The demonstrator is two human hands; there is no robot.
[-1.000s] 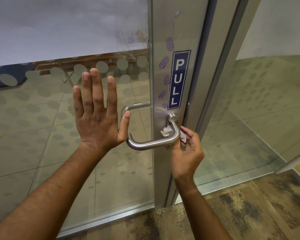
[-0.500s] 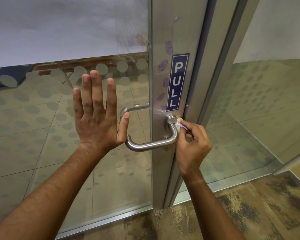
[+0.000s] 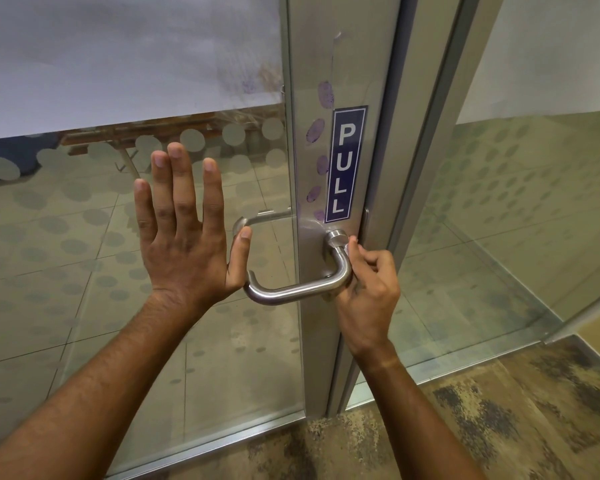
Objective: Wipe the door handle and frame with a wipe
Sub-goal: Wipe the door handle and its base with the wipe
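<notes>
The right hand (image 3: pixel 368 289) pinches the wipe (image 3: pixel 351 250) against the bend of the door handle (image 3: pixel 302 289), near its base. The left hand (image 3: pixel 184 237) lies flat, fingers spread, on the glass (image 3: pixel 84 271). Risk: wipe may slip out, since the grip is small, and purple smudges (image 3: pixel 321 161) on the frame (image 3: pixel 309 341) may be missed. Wipe is mostly hidden behind fingers.

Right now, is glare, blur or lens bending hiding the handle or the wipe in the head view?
Head view: sharp, evenly lit. The door handle shows soft highlights, not blinding glare. Wide-angle bending tilts the door frame. The glass panel reflects a pale haze above. The wipe is barely visible, mostly hidden by the right hand. The left hand is crisp.
</notes>
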